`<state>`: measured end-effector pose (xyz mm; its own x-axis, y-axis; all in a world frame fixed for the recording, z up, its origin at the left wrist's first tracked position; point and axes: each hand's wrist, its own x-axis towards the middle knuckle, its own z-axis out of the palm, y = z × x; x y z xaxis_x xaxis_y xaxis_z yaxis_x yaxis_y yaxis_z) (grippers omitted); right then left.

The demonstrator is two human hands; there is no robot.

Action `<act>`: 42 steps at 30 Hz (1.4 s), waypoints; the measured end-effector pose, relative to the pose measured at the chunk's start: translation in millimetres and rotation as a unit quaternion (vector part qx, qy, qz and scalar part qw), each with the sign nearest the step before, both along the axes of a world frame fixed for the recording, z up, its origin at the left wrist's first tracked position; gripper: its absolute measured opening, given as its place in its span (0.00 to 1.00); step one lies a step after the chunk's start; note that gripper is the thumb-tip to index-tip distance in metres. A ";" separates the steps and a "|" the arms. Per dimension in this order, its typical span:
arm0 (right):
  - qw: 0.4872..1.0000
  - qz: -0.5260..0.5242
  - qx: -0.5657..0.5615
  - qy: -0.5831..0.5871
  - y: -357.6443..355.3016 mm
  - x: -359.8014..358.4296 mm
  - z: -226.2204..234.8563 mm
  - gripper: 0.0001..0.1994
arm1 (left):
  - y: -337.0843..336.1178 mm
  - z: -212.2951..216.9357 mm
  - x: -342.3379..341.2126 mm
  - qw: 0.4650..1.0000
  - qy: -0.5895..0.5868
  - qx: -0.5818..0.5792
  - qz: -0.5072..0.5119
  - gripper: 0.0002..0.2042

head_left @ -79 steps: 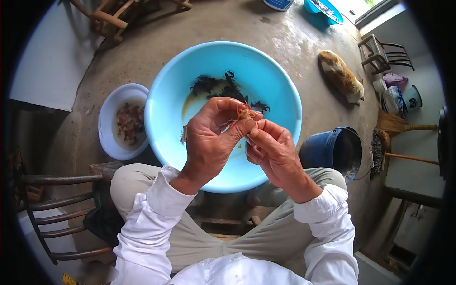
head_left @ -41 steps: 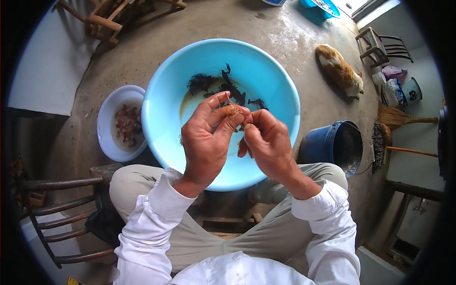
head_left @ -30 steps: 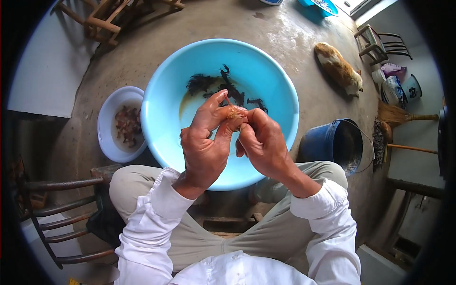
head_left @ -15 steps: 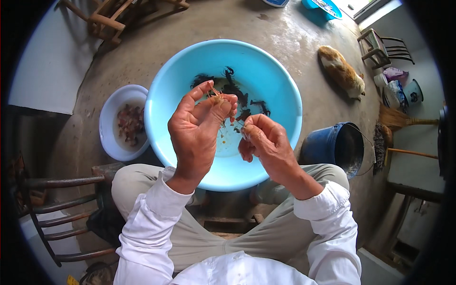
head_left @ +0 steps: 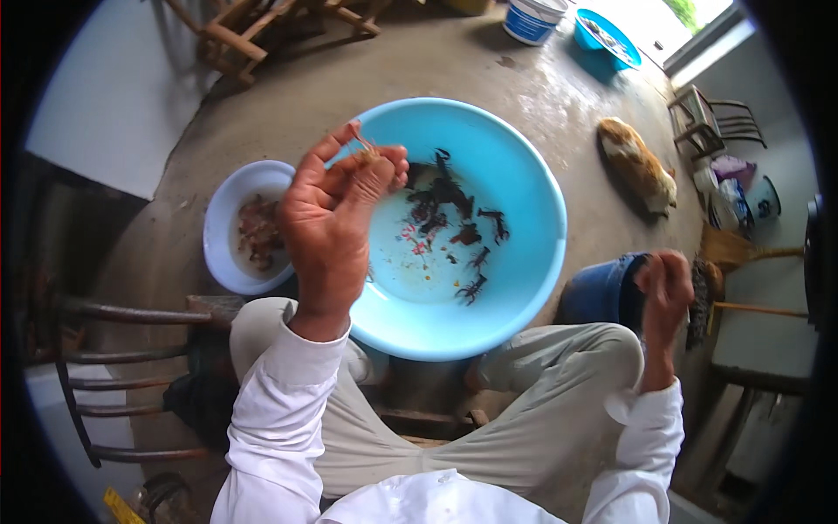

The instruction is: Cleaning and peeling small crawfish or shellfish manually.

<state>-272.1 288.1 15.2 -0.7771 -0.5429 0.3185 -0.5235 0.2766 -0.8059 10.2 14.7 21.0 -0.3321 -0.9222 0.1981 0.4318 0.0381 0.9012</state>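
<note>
My left hand (head_left: pixel 336 205) is raised over the left side of a large light-blue basin (head_left: pixel 519 188). Its thumb and fingers pinch a small brownish crayfish (head_left: pixel 370 154), whose thin legs stick out at the top. Several dark crayfish (head_left: pixel 447 194) lie in shallow water in the basin, among reddish bits and small yellow specks. Off to the right, my right hand (head_left: pixel 666 284) is over the rim of a dark-blue bucket (head_left: pixel 592 293). Motion smears its curled fingers, so whether they hold anything is unclear.
Left of the big basin stands a smaller pale basin (head_left: pixel 215 229) with reddish-brown pieces in liquid. A chair (head_left: pixel 131 356) is at my left. An orange-and-white cat (head_left: pixel 635 162) lies on the floor at right, near a broom (head_left: pixel 729 249). A white-and-blue tub (head_left: pixel 531 22) stands far back.
My right hand has swung from above the basin out to the blue bucket. My left hand, still pinching the crayfish, has shifted slightly left. The view has shifted, showing more of the basin's contents.
</note>
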 end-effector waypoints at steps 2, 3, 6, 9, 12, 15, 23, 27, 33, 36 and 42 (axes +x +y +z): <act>0.998 -0.040 0.022 0.038 60.5 -47.7 -26.4 0.03 | -18.5 15.0 16.5 0.997 -0.022 -0.051 0.050 0.19; 0.992 -0.080 0.084 0.046 84.2 -59.4 -36.7 0.03 | -28.1 19.1 27.5 0.995 -0.044 -0.063 0.061 0.19; 0.961 -0.142 0.232 0.050 151.6 -93.7 -73.2 0.04 | -66.9 11.8 74.0 0.984 -0.118 -0.099 0.094 0.18; 0.955 -0.124 0.267 0.035 182.9 -119.7 -121.7 0.04 | -113.8 -27.2 142.2 0.937 -0.313 -0.121 0.093 0.21; 0.958 -0.098 0.269 0.032 193.4 -132.5 -155.0 0.04 | -143.5 -71.7 203.4 0.788 -0.586 -0.168 0.084 0.25; 0.945 -0.109 0.307 0.013 199.2 -140.7 -165.3 0.04 | -149.2 -103.4 214.0 0.651 -0.719 -0.210 0.125 0.23; 0.949 -0.138 0.275 0.077 215.8 -161.5 -176.6 0.03 | -124.8 -57.0 162.6 0.807 -0.548 -0.197 0.097 0.17; 0.925 -0.130 0.333 0.126 253.2 -186.4 -175.9 0.07 | -102.9 -14.9 97.3 0.925 -0.343 -0.152 0.058 0.16; 0.878 -0.075 0.447 0.154 186.6 -167.4 -115.7 0.14 | -60.7 6.4 28.5 0.969 -0.191 -0.155 -0.008 0.16; 0.826 -0.093 0.549 -0.081 138.5 -149.9 -82.1 0.17 | -55.5 -22.2 11.0 0.974 -0.184 -0.128 -0.014 0.15; 0.951 0.064 0.301 -0.028 14.6 -73.3 -34.7 0.10 | -49.6 -24.9 14.5 0.972 -0.193 -0.133 -0.030 0.10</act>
<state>-345.4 302.7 -19.5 -0.6988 -0.7051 -0.1209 -0.5445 0.6339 -0.5493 24.7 -34.9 -3.9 -0.4805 -0.8324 0.2761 0.0723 0.2761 0.9584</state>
